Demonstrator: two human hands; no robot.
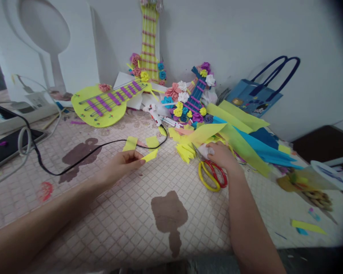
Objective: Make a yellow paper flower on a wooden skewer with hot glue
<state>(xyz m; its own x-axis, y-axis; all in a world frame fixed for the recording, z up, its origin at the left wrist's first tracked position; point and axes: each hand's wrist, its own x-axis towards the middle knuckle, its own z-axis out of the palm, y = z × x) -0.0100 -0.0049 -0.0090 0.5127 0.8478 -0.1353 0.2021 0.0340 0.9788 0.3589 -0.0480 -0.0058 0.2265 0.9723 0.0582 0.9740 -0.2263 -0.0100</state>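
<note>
My left hand (pixel 128 163) is closed in a pinch on a small yellow crepe paper piece (pixel 151 156), held just above the table. My right hand (pixel 223 154) lies at the edge of the paper pile with its fingers curled; a whitish, see-through item (pixel 206 151) shows at the fingertips, its kind unclear. Just below that hand rest scissors (pixel 208 175) with one yellow and one red handle. Left of the blades is a small heap of cut yellow pieces (pixel 185 152). Two yellow squares (pixel 130 144) lie beyond my left hand.
A white glue gun (pixel 153 114) trails a black cord (pixel 108 144) across the table. Behind stand a yellow paper guitar (pixel 100 110) and a blue one with paper flowers (pixel 196 95). Crepe sheets (pixel 246 146), a blue bag (pixel 254 95) and a tipped plastic cup (pixel 317 177) are at right.
</note>
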